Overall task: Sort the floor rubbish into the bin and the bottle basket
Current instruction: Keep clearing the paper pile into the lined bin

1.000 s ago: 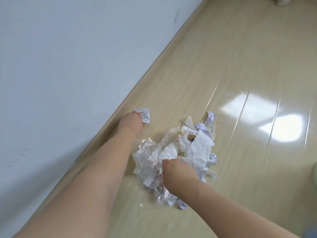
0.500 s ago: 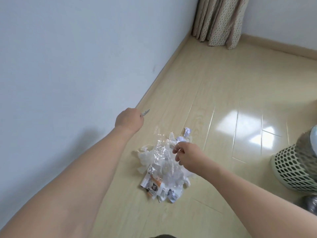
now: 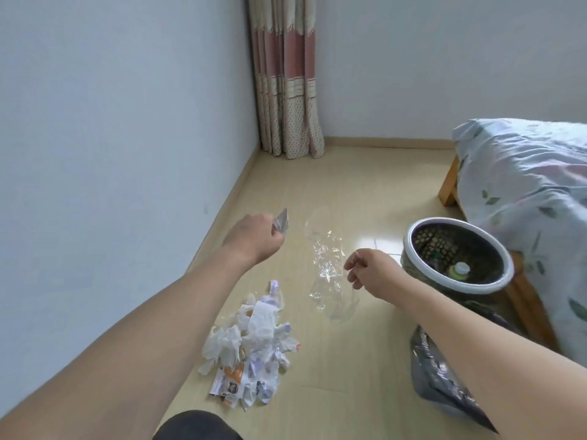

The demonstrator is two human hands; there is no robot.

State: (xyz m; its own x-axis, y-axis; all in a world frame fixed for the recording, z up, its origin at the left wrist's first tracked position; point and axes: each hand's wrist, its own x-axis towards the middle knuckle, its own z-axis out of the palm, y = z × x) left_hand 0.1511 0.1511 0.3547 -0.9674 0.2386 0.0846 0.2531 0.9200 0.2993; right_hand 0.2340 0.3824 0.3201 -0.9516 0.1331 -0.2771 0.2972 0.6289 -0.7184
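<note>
My left hand (image 3: 254,241) is raised above the floor, closed around a small paper scrap (image 3: 282,221) that sticks out past the fingers. My right hand (image 3: 368,269) pinches a crumpled sheet of clear plastic film (image 3: 327,265), which hangs from the fingers to the left of the bin. A pile of tissues, torn paper and printed wrappers (image 3: 251,347) lies on the wooden floor below my hands. The round perforated bin (image 3: 457,284) with a white rim and dark liner stands to the right; a white bottle cap (image 3: 459,268) shows inside it.
A dark plastic bag (image 3: 444,379) lies on the floor in front of the bin. A bed with a floral cover (image 3: 527,198) and wooden frame fills the right side. A patterned curtain (image 3: 286,74) hangs in the far corner. A white wall (image 3: 111,138) runs along the left.
Both hands have lifted off the pile, the left with the paper scrap, the right pulling the clear film up. The view has tilted up, showing the bin, bed and curtain.
</note>
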